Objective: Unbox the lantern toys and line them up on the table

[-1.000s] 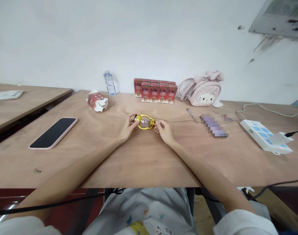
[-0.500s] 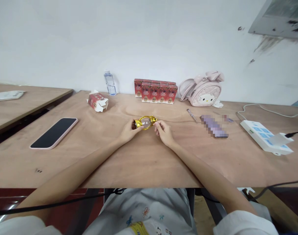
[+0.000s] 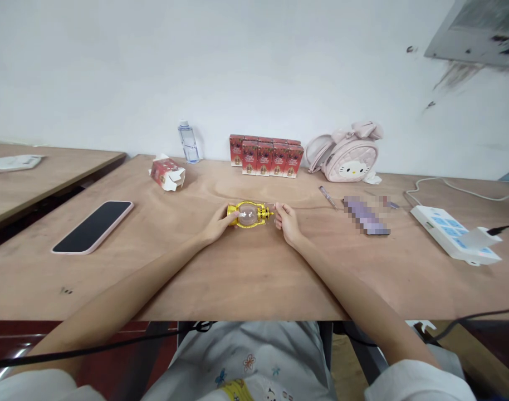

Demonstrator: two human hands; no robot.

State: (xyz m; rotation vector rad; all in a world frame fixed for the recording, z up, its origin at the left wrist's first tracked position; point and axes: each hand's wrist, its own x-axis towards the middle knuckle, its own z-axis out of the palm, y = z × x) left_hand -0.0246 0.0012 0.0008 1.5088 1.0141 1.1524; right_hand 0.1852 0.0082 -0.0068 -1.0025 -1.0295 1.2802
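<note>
A small gold lantern (image 3: 249,215) with a clear, rounded globe is held on its side above the table, its base to the left and its pointed top to the right. My left hand (image 3: 218,224) is closed around the base, with the thumb over the front. Just beyond the top, my right hand (image 3: 287,224) has its thumb and forefinger pinched together. A thin line seems to run from the lantern toward those fingertips, but it is too fine to make out clearly.
Several red boxes (image 3: 263,159) stand by the wall, between a water bottle (image 3: 188,143) and a pink bag (image 3: 350,159). An opened red box (image 3: 167,173) lies left. A phone (image 3: 93,227), a pen (image 3: 327,196), a purple item (image 3: 365,216) and a power strip (image 3: 455,234) are also on the table (image 3: 254,278).
The lantern has turned so its globe and frame face me more fully. My right hand has drawn slightly right, away from the lantern's top. My left hand keeps its hold on the base.
</note>
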